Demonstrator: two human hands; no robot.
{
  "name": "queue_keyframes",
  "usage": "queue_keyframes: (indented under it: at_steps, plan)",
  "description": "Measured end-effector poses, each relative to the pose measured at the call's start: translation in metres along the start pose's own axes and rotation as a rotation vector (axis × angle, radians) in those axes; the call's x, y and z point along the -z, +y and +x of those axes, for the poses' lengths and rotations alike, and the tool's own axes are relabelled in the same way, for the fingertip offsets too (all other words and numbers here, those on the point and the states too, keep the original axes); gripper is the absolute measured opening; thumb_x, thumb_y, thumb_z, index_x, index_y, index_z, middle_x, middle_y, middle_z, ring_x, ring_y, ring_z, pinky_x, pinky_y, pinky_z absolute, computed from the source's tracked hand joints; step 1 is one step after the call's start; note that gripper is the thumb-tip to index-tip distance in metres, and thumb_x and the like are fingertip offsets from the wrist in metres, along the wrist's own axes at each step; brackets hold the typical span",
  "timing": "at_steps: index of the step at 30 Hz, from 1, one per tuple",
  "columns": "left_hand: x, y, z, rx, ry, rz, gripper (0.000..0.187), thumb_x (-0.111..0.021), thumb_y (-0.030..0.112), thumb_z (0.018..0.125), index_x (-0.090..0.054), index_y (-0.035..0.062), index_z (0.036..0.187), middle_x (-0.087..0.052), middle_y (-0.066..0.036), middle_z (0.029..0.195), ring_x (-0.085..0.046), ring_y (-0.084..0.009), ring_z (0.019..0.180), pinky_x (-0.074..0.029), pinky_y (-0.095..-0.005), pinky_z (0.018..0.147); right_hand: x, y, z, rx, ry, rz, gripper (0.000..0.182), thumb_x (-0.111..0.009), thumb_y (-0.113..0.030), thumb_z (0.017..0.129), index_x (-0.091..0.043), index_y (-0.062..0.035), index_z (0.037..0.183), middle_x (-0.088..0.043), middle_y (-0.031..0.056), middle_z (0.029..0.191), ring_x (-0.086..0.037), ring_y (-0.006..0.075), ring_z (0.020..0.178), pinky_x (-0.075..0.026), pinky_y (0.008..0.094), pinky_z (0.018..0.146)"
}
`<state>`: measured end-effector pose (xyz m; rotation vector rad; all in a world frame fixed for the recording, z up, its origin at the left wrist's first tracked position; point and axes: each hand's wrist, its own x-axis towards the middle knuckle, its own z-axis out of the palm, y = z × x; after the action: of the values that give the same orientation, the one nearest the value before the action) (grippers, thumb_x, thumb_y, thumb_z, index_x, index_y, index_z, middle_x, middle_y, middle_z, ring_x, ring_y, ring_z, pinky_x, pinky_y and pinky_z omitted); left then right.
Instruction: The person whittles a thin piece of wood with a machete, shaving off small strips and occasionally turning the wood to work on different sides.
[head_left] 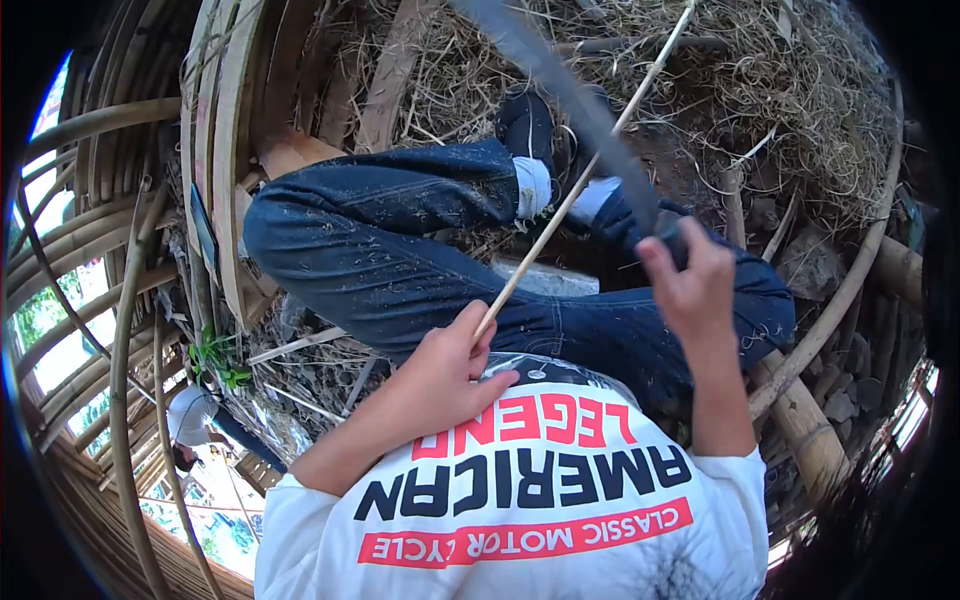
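Observation:
My left hand (450,365), low in front of the shirt, is closed around the near end of a thin bamboo strip (560,212). Away from that hand the strip runs up and to the right, over my legs. My right hand (692,285) grips the dark handle of a machete (560,85). Its long grey blade, blurred, points up and to the left and overlaps the strip in this view. Both hands are above my crossed legs in blue jeans (400,240).
Dry shavings (790,130) cover the ground ahead. Split bamboo planks (215,130) stand at the left, near a bamboo lattice (125,320). A curved pole (840,300) and stones (812,262) lie on the right. Another person (195,415) is at the lower left.

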<state>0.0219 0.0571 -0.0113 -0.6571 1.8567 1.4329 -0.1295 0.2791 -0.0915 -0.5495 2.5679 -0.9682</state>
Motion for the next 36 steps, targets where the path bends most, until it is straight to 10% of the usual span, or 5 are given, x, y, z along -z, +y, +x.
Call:
queue_keyframes:
  at_steps: [5,11,24,26,36]
  plan:
    - [0.007,-0.001,-0.004,0.027,0.027,0.115,0.04,-0.077,0.008,0.079,-0.039,0.0043,0.091,-0.036,-0.001,0.061,-0.033,-0.0101,0.054,-0.031,-0.0278,0.05,-0.007,-0.002,0.0,0.288,-0.004,-0.104,0.051,-0.075,-0.055,0.076,-0.06,-0.0063,0.076,-0.06,0.0159,0.064,-0.063,0.0357,0.058,-0.048,0.0413,0.053]
    - [0.011,-0.015,-0.016,0.046,0.169,0.216,0.034,-0.073,0.007,0.081,-0.04,0.0027,0.091,-0.047,-0.011,0.06,-0.045,-0.0209,0.052,-0.038,-0.0345,0.051,0.017,0.056,0.046,0.001,0.145,-0.288,0.053,-0.065,-0.057,0.085,-0.058,-0.0062,0.072,-0.059,0.0153,0.058,-0.063,0.0375,0.058,-0.048,0.0446,0.054]
    - [0.014,-0.019,-0.022,0.049,0.196,0.333,0.038,-0.075,0.009,0.079,-0.04,0.0029,0.091,-0.048,-0.01,0.06,-0.046,-0.0219,0.051,-0.038,-0.0349,0.049,0.0,0.018,0.043,0.193,0.056,-0.238,0.053,-0.068,-0.058,0.081,-0.058,-0.0062,0.075,-0.061,0.0173,0.062,-0.064,0.0384,0.063,-0.05,0.0442,0.056]
    - [0.019,-0.022,-0.03,0.059,0.169,0.36,0.034,-0.072,0.009,0.081,-0.04,0.0023,0.091,-0.056,-0.019,0.063,-0.061,-0.0392,0.058,-0.045,-0.0415,0.052,0.014,0.038,0.067,0.012,0.102,-0.238,0.055,-0.064,-0.06,0.084,-0.059,-0.0057,0.075,-0.061,0.0179,0.061,-0.065,0.0392,0.064,-0.05,0.0463,0.058]
    - [0.012,-0.024,-0.022,0.059,0.145,0.276,0.034,-0.074,0.008,0.08,-0.043,0.0012,0.092,-0.051,-0.012,0.064,-0.05,-0.0211,0.054,-0.042,-0.0338,0.053,-0.014,0.024,0.052,0.012,0.192,-0.12,0.061,-0.061,-0.064,0.084,-0.06,-0.0035,0.074,-0.062,0.0191,0.059,-0.066,0.0381,0.059,-0.052,0.046,0.054]
